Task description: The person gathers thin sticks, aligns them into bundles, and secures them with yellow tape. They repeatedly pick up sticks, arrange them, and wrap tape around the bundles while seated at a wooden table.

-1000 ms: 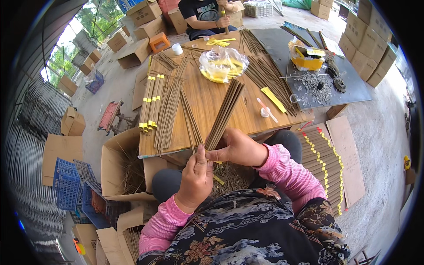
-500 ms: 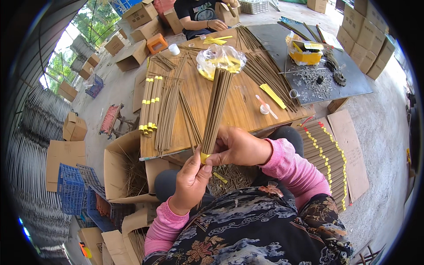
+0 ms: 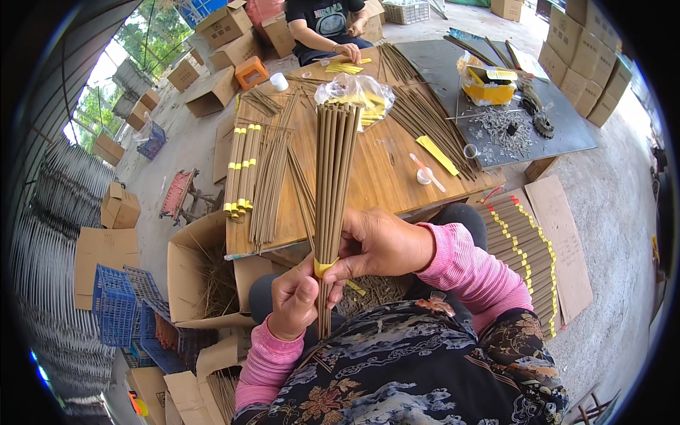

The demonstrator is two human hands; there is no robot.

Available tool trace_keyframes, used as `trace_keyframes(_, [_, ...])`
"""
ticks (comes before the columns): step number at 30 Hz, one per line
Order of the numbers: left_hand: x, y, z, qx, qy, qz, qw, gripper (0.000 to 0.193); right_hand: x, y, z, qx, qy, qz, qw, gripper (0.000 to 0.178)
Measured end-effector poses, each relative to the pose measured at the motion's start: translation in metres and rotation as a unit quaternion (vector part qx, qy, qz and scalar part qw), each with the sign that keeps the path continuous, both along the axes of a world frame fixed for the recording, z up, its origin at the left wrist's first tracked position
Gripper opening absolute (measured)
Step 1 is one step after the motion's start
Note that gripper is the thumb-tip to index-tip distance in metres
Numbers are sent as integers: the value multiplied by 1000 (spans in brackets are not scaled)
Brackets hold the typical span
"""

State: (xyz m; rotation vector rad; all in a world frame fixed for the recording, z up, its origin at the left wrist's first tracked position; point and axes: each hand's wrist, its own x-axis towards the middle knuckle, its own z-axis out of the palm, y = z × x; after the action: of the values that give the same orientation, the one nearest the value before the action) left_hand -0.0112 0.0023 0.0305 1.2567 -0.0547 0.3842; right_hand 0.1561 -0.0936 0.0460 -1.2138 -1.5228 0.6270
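A bundle of brown incense sticks (image 3: 333, 177) stands nearly upright in front of me, its top ends spread a little. Around its lower part runs a yellow paper band (image 3: 324, 267), and the stick ends poke out below it. My left hand (image 3: 296, 301) is closed on the bundle at the band's left side. From the right, my right hand (image 3: 386, 244) pinches the band and sticks with thumb and fingers; some fingertips are hidden behind the bundle. Beyond the bundle's top lies a clear plastic bag (image 3: 372, 95) with yellow strips in it.
On the wooden table (image 3: 382, 170) lie banded bundles (image 3: 242, 170), loose sticks (image 3: 269, 188), a yellow strip (image 3: 438, 154) and a small white pot (image 3: 424, 176). Across it, a co-worker's hand (image 3: 348, 52) touches yellow strips. An open carton (image 3: 185, 273) stands left; finished-looking bundles (image 3: 520, 248) lie right on cardboard.
The bundle has swung from a rightward lean to nearly upright, its top moving left and spreading. Its lower ends now show below the band. Across the table, the co-worker's hand has shifted onto the strips.
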Motion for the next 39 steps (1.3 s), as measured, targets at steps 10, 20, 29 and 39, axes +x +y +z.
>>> trace_keyframes(10, [6,7,6,-77,59,-25,995,47,4,-6,24,40,-163,-77,983,43])
trace_keyframes(20, [20,13,10,-17,57,-52,997,44,10,-10,22,49,-137,-57,988,43])
trace_keyframes(29, [35,13,3,-146,106,1,984,35,27,-4,4,13,-106,-95,990,43])
trace_keyframes(39, [60,31,-7,-108,11,94,990,29,149,-48,-129,-188,-271,-563,758,41])
